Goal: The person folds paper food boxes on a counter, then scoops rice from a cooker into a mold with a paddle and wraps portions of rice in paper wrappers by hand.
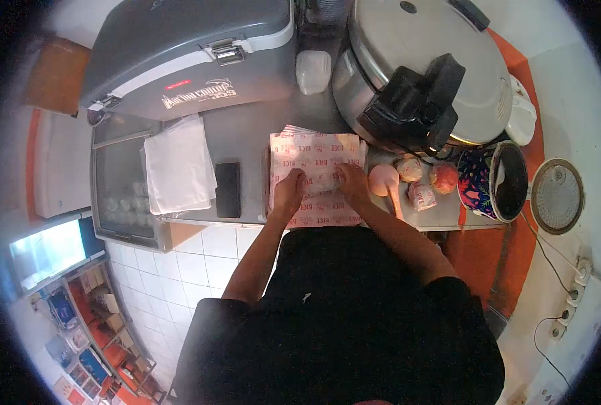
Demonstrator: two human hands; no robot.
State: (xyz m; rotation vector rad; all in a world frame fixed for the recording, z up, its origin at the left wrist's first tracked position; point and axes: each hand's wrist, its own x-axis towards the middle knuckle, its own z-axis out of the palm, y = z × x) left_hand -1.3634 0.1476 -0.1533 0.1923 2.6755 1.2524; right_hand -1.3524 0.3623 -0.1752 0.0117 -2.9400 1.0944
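Observation:
A stack of paper wrappers (pixel 321 143) printed in red lies on the metal counter in front of me. My left hand (pixel 289 193) rests on the left part of the top sheet, fingers loosely bent and thumb toward the middle. On the right part of the same sheet lies my right hand (pixel 354 185), its fingertips touching the paper. Just right of the stack is a pinkish rice paddle (pixel 384 181) with its handle toward me. Beside it sit several wrapped round bundles (pixel 422 196) in red-and-white paper.
A large rice cooker (pixel 428 61) stands at the back right, with a floral pot (pixel 477 182) in front. At the back left is a grey cooler box (pixel 199 71). White sheets (pixel 179 165), a dark phone (pixel 228 190) and a glass case (pixel 122 182) are left.

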